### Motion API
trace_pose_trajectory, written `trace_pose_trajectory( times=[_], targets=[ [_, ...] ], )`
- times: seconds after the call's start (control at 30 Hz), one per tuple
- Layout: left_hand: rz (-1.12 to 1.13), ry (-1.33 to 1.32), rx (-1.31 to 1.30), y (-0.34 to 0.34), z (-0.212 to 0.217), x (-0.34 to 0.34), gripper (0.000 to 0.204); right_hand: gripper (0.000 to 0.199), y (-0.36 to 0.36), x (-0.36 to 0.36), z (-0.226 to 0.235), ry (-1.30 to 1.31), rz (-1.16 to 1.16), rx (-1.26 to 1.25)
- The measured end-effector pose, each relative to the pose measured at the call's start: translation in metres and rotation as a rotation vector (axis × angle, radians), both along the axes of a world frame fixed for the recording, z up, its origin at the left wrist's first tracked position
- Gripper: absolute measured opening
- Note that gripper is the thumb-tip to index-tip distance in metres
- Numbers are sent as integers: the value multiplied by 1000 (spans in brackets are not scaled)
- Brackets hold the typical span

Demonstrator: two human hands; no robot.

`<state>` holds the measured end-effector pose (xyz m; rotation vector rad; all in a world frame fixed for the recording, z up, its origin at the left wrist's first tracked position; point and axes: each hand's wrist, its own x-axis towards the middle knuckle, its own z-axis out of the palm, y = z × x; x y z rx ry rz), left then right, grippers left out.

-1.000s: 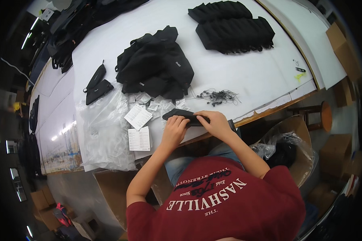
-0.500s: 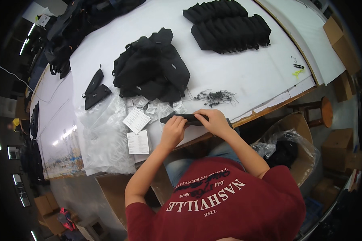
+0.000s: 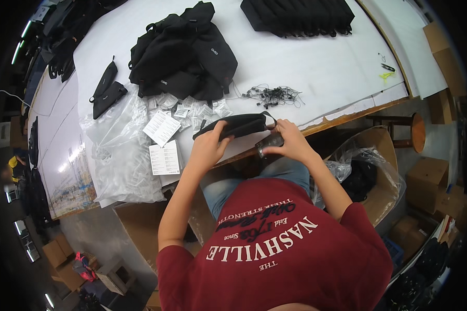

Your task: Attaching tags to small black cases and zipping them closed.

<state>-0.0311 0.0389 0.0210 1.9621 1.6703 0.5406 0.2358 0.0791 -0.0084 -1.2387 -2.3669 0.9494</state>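
Note:
Above the table's front edge, a long black zippered pouch is held lengthwise. My left hand grips its left end, thumb below and fingers on the far side. At its right end is a small loop, beside the fingertips of my right hand. Between that hand's thumb and fingers is a small dark, partly shiny piece; its kind is unclear. A tangle of black tag strings lies just beyond. Left of the pouch lie small clear packets and two stacks of white printed cards.
Clear plastic bags spread at the left front, near two black pouches. A heap of black pouches lies mid-table, with a neat row behind. Thread snips lie far right. A lined carton and stool stand right.
The view has shifted, so the table contents sit higher in it. My hands have moved apart, the pouch has turned to show more of its side, and a dark piece now shows at my right hand.

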Motion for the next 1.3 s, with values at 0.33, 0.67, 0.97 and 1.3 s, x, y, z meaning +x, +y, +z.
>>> trace_pose_trajectory(
  times=[0.33, 0.67, 0.97, 1.3],
  targets=[
    [-38, 122, -32, 12, -6, 4, 31, 45, -1, 49, 14, 215, -178, -297],
    [-53, 125, -13, 23, -7, 3, 28, 31, 0, 65, 19, 109, -156, -320],
    [-8, 100, -64, 24, 2, 0, 25, 25, 16, 96, 15, 996, -547, -857],
    [-76, 102, 21, -3, 37, 17, 16, 18, 53, 63, -42, 1772, -953, -910]
  ],
)
